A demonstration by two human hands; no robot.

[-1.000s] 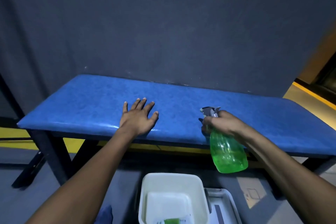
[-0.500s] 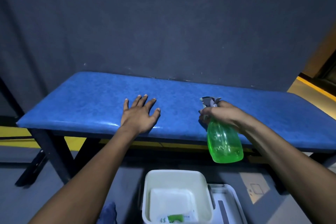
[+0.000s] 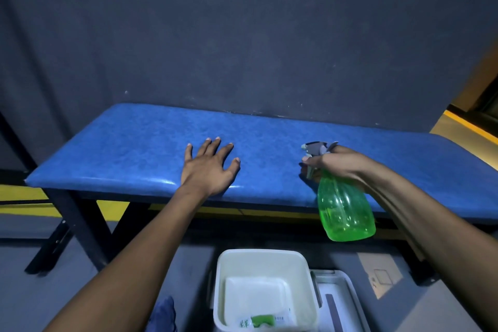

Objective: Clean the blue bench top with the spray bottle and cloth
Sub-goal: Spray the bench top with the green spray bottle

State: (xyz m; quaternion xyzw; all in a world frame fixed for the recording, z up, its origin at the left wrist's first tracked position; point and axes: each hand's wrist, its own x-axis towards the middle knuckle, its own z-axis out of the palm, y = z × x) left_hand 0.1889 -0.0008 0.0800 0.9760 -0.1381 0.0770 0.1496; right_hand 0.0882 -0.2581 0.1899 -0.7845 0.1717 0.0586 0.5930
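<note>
Your left hand [image 3: 208, 170] lies flat on the blue desk [image 3: 129, 151] near its front edge, fingers [image 3: 215, 144] straight and spread, holding nothing. It sits just left of the nozzle's line, so spray may wet it. Your right hand [image 3: 339, 163] grips the green spray bottle [image 3: 343, 210] at the neck, fingers clamped round the trigger; the nozzle points left across the desk top. The bottle body hangs out past the near edge; a slipping grip would drop it toward the white bin [image 3: 265, 291] on the floor. No cloth can be identified; a dark blue scrap [image 3: 164, 312] at the bottom edge is unclear. A green-and-white label [image 3: 260, 321] inside the bin carries print too small to read
</note>
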